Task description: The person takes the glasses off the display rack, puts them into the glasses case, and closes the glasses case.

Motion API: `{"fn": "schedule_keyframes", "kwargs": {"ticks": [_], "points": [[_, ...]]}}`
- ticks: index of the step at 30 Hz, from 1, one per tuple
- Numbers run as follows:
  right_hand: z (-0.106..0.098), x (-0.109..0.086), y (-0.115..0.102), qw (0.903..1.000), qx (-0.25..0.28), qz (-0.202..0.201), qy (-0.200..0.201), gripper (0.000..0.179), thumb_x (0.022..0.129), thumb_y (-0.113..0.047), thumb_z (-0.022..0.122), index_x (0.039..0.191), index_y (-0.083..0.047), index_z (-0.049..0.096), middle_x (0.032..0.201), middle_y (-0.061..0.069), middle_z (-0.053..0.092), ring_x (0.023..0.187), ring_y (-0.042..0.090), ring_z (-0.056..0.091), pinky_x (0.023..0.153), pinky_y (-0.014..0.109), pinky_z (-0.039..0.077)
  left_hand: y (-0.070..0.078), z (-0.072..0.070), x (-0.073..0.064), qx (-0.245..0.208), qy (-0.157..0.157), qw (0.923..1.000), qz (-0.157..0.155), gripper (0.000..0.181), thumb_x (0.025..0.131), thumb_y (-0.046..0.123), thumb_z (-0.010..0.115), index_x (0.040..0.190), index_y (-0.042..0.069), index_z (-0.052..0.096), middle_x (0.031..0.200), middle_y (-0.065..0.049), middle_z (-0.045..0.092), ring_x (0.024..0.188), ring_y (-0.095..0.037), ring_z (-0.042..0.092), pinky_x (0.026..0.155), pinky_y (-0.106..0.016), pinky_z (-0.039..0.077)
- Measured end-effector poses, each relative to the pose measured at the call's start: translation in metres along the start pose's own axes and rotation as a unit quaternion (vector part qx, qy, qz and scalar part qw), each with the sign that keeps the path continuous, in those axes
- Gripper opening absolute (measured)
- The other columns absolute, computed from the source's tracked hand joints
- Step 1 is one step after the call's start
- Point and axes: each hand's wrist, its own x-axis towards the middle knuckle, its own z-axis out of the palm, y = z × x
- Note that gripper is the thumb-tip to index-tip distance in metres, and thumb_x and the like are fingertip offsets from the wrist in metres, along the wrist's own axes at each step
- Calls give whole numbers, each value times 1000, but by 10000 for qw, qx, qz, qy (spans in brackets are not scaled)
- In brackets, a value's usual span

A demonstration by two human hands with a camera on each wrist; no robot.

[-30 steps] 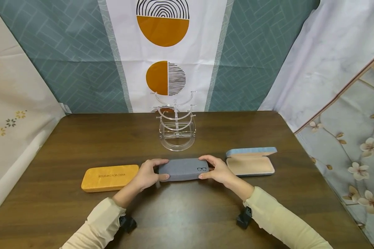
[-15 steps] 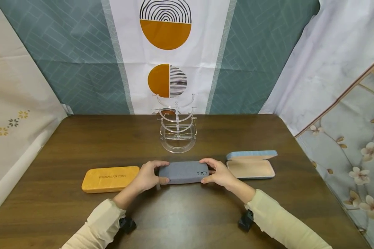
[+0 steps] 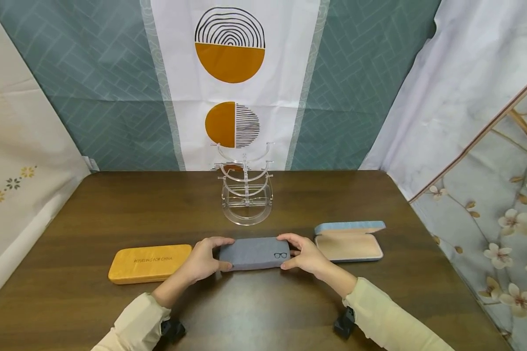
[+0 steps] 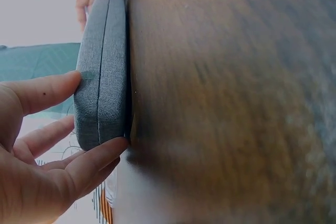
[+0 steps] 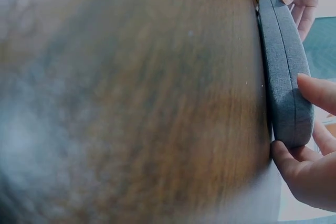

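Observation:
A closed grey glasses case (image 3: pixel 254 254), with a small glasses print at its right end, lies in the middle of the table. My left hand (image 3: pixel 205 261) grips its left end, thumb on the near side and fingers on the far side. At the other end my right hand (image 3: pixel 306 256) holds it the same way. In the left wrist view the case (image 4: pixel 100 77) shows an unbroken seam along its side, with thumb and fingers touching it. The right wrist view shows the case (image 5: pixel 286 72) between the right thumb and fingers. Its inside is hidden.
Left of the hands lies a closed yellow glasses case (image 3: pixel 145 263) with lettering. A light blue glasses case (image 3: pixel 349 246) stands open at the right, its pale lining showing. Behind, a clear tiered display stand (image 3: pixel 246 195) stands near the table's (image 3: pixel 158 200) back edge.
The head view has tilted up slightly, so everything appears lower. Both hands keep hold of the grey glasses case, which stays closed and in about the same place.

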Motion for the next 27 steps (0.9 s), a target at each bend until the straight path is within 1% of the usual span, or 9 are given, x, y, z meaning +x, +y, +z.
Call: {"fn": "schedule_keyframes", "kwargs": {"ticks": [3, 8, 12, 17, 20, 24, 27], "points": [[1, -1, 2, 10000, 72, 14, -9, 63, 67, 15, 71, 124, 2, 49, 131, 24, 41, 110, 39, 49, 75, 35, 52, -2, 0, 0, 6, -59, 10000, -9, 50, 64, 0, 79, 111, 2, 64, 117, -15, 58, 113, -33, 49, 94, -48, 38], [0, 1, 0, 10000, -3, -50, 40, 63, 66, 15, 71, 124, 1, 50, 132, 23, 41, 113, 43, 45, 77, 36, 51, -2, -2, 2, 51, -22, 9999, 116, 50, 64, 1, 80, 111, 3, 64, 116, -14, 59, 112, -33, 50, 93, -48, 38], [-2, 0, -1, 10000, -1, -27, -48, 63, 66, 16, 71, 124, 2, 50, 131, 24, 41, 113, 42, 46, 77, 36, 51, -3, -1, 2, 73, -8, 9999, 129, 50, 64, 2, 80, 111, 3, 64, 116, -14, 59, 111, -32, 50, 93, -47, 39], [-4, 1, -3, 9999, -58, -79, -67, 63, 67, 16, 70, 125, 2, 49, 131, 24, 41, 112, 39, 47, 77, 35, 51, -1, -1, 4, 160, 26, 9997, 172, 50, 63, 3, 81, 111, 4, 64, 115, -14, 60, 111, -32, 51, 93, -46, 39], [-6, 1, -4, 9999, -88, -76, -44, 64, 66, 17, 70, 125, 1, 49, 132, 23, 41, 115, 37, 45, 81, 37, 50, -1, -2, 4, 213, 10, 9996, 209, 50, 64, 4, 81, 111, 4, 64, 116, -14, 59, 110, -32, 51, 92, -46, 40], [-6, 2, -5, 9998, -198, -73, -16, 62, 67, 15, 70, 124, 1, 51, 133, 21, 42, 119, 35, 41, 90, 40, 44, -2, -4, 3, 26, -30, 9997, 225, 51, 65, 2, 79, 112, 2, 63, 116, -15, 59, 109, -33, 52, 92, -46, 40], [-5, 2, -6, 9996, -281, -57, 32, 58, 69, 11, 71, 123, 2, 52, 133, 20, 44, 119, 34, 41, 92, 41, 43, -3, -6, 1, -232, -16, 9994, 248, 52, 66, -1, 77, 115, -1, 60, 116, -17, 59, 106, -35, 54, 90, -47, 42]]}}
